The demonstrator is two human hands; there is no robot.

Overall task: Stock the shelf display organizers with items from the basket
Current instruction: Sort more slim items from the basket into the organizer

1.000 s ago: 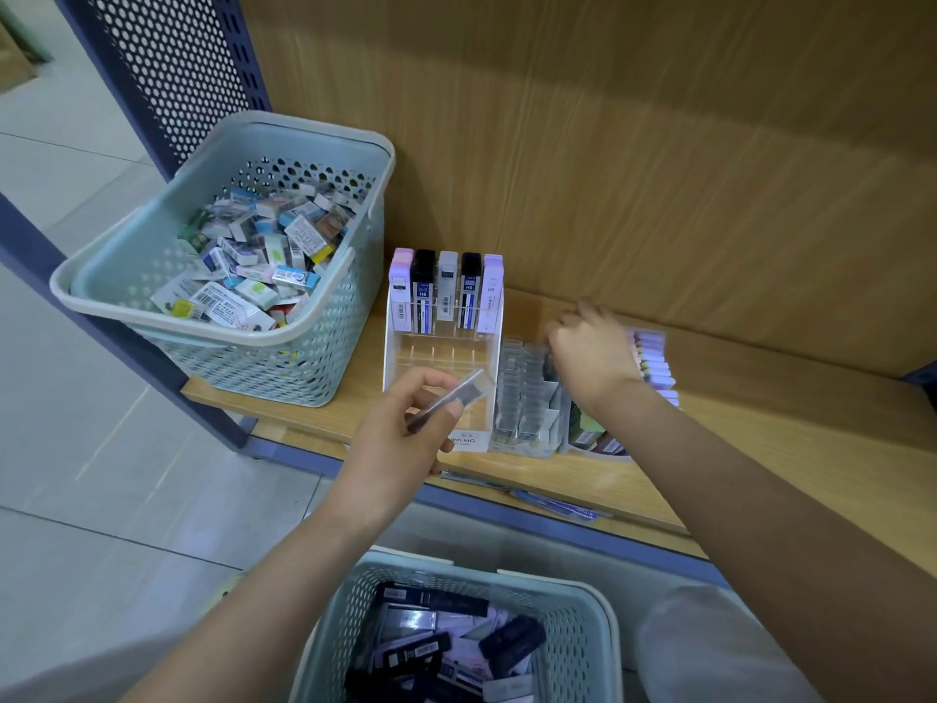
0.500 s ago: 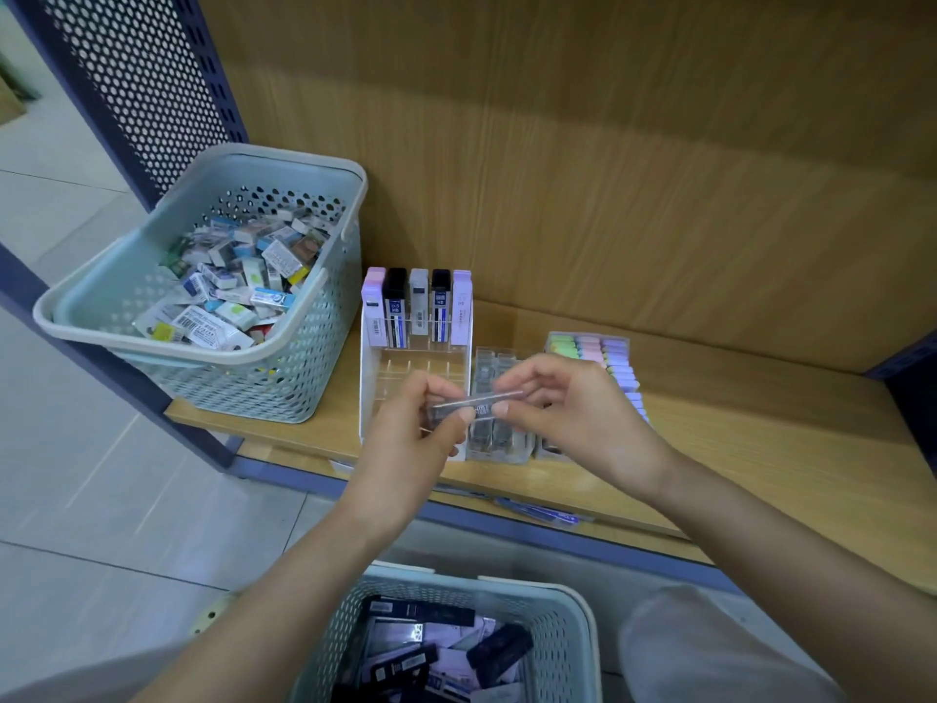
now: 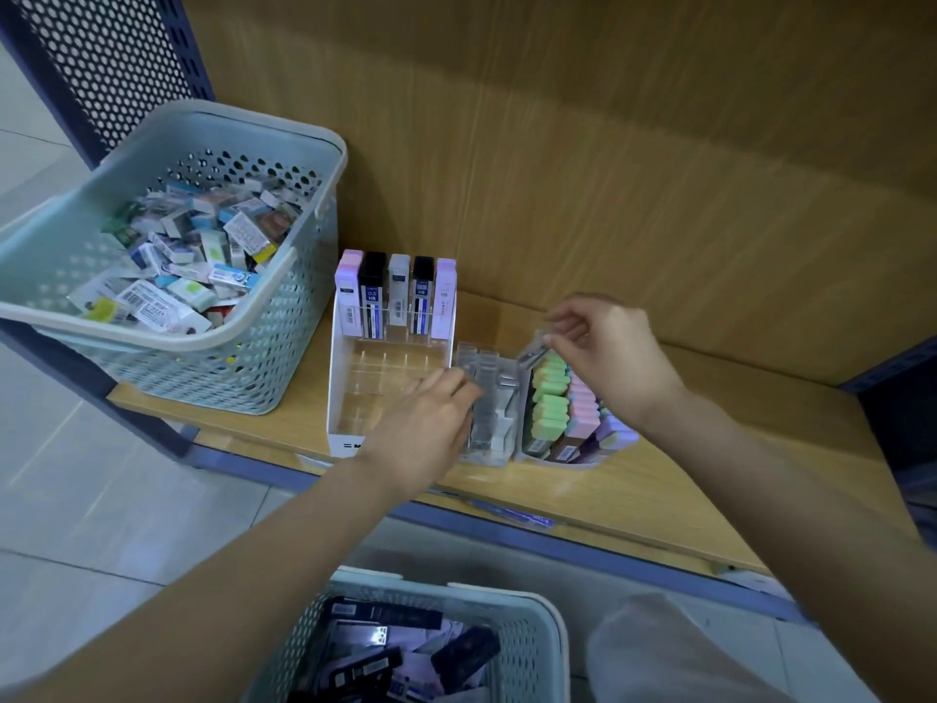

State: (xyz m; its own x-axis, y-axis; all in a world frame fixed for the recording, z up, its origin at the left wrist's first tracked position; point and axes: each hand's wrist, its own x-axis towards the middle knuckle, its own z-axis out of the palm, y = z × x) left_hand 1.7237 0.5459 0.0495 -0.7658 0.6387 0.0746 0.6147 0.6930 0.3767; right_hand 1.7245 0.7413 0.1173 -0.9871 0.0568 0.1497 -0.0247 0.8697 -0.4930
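Note:
My right hand (image 3: 606, 360) pinches a clear lead case (image 3: 535, 355) above the seam between the clear organizer (image 3: 489, 398) and the pastel-filled organizer (image 3: 563, 413). My left hand (image 3: 426, 428) rests on the front left of the clear organizer, fingers loosely bent, holding nothing that I can see. The white tiered organizer (image 3: 345, 393) holds a back row of pink, black and grey lead cases (image 3: 395, 296). A pale green basket (image 3: 507, 616) of dark lead cases sits below me at the bottom of the view.
A second pale green basket (image 3: 284, 347) full of small boxed erasers sits on the left end of the wooden shelf (image 3: 684, 479). The shelf's wooden back panel rises behind. A dark perforated side panel (image 3: 106, 58) stands at the left.
The clear case passed from both hands to my right hand alone, which carried it right and back over the organizers. My left hand dropped onto the clear organizer's front.

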